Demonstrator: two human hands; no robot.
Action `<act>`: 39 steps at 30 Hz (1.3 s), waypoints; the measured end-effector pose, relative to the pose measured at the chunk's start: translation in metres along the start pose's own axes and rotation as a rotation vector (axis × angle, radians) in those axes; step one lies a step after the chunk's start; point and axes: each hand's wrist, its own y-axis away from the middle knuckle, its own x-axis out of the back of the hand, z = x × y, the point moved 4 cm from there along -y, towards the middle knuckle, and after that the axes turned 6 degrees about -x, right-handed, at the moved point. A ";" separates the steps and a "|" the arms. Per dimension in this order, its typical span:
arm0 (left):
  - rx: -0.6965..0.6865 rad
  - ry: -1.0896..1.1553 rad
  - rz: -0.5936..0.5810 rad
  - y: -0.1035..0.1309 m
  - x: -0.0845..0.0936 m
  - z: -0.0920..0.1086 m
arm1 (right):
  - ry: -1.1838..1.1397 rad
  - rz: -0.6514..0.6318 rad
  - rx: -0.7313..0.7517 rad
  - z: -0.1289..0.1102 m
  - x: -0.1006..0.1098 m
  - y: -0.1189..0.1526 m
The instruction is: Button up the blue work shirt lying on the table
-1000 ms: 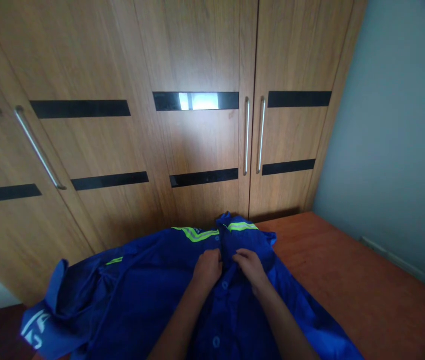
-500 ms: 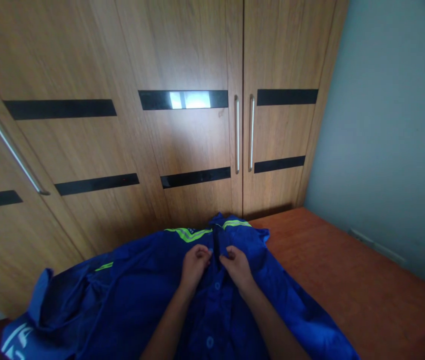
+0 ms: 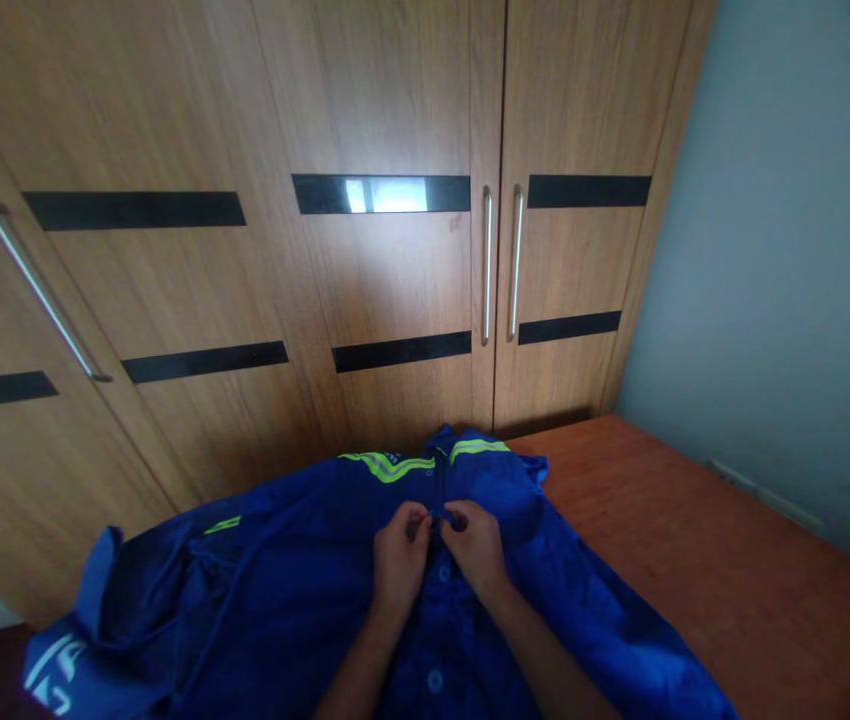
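We pinch the blue shirt (image 3: 305, 590), spread flat on the counter (image 3: 702, 570) before the wardrobe (image 3: 395, 280): left hand (image 3: 400, 553) and right hand (image 3: 472, 547) both closed on its placket, steadying a button.

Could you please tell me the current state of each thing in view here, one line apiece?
blue shirt: spread out on the wooden surface, front placket up, rumpled at the left sleeve.
left hand: pinching the shirt's placket near the collar.
right hand: pinching the placket opposite, fingertips meeting the left's.
wardrobe doors: all shut.
wooden surface: partly covered by the shirt.
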 end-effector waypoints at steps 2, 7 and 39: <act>-0.033 -0.017 -0.020 0.002 0.001 0.002 | 0.001 -0.003 -0.001 0.000 0.000 0.001; -0.089 -0.080 -0.041 0.005 0.001 0.010 | -0.049 -0.059 -0.047 0.001 -0.001 0.001; 0.325 0.468 0.031 0.001 -0.004 -0.014 | 0.546 -0.211 0.109 -0.023 -0.002 0.015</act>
